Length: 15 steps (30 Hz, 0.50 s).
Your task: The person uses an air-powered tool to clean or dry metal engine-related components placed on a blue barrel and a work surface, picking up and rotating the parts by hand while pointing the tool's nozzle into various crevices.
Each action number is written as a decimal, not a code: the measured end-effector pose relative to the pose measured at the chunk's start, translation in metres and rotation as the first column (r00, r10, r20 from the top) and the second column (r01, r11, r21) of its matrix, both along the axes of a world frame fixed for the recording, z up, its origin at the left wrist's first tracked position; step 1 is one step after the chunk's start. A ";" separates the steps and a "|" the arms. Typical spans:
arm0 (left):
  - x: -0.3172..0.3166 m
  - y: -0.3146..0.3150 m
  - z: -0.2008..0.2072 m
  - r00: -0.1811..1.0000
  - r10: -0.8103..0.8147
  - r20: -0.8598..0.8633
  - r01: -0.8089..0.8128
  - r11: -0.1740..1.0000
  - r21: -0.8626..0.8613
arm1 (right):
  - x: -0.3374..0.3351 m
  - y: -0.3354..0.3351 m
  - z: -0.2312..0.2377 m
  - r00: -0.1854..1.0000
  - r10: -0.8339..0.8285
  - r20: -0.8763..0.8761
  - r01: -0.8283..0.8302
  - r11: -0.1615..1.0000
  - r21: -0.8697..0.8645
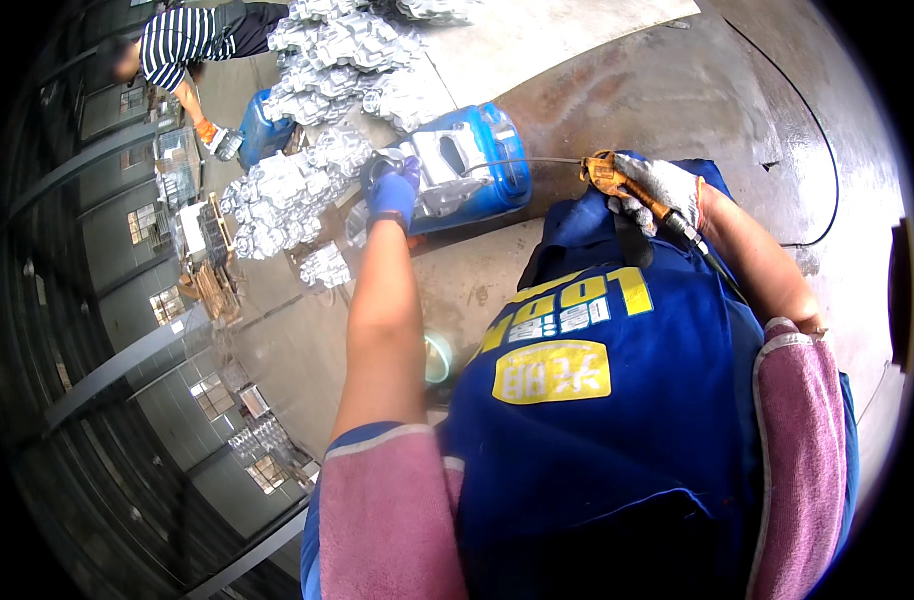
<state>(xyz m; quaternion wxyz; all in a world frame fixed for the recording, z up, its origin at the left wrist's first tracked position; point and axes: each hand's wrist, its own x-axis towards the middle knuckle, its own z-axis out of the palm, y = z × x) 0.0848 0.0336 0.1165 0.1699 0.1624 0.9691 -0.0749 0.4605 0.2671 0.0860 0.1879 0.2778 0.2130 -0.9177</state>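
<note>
A silver metal casting [442, 165] with a large opening rests on top of a blue plastic drum [507, 150]. My left hand [395, 192], in a purple-blue glove, is closed on the casting's left end. In my right hand [662, 190], which wears a grey-white work glove, is a yellow air blow gun [607, 175]. Its long thin nozzle [537, 161] reaches left to the casting, with the tip at or near the opening. A metal coupling and hose run from the gun's handle back along my right forearm.
Piles of similar castings [302, 190] lie left of and beyond the drum. At the far left a person in a striped shirt [182, 45] reaches with an orange glove toward another blue drum [265, 130]. A black hose [827, 130] curves across the floor at right. A pale green basin [437, 358] sits below.
</note>
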 end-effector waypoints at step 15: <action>-0.002 -0.001 0.003 0.999 0.003 0.040 -0.002 1.000 -0.024 | -0.009 -0.003 -0.014 0.999 0.031 -0.020 -0.031 1.000 0.003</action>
